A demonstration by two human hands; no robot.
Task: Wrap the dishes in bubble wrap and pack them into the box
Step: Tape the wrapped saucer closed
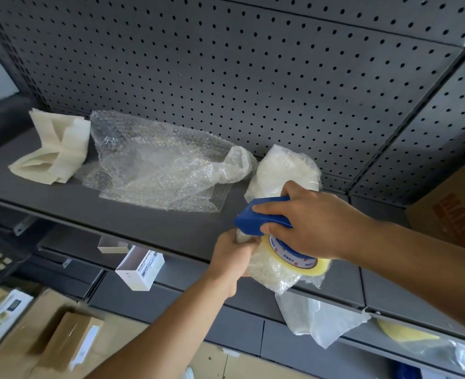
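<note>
My right hand grips a blue tape dispenser loaded with a roll of clear tape, pressed onto a bubble-wrapped dish at the front edge of the grey shelf. My left hand clutches the left side of that wrapped dish. Behind it, a second bubble-wrapped dish stands against the pegboard. A loose sheet of bubble wrap lies spread on the shelf to the left. A cardboard box sits at the right edge.
White foam sheets lie folded at the shelf's left end. A small white carton and brown cardboard boxes sit below. A plastic bag hangs under the shelf edge. A grey pegboard backs the shelf.
</note>
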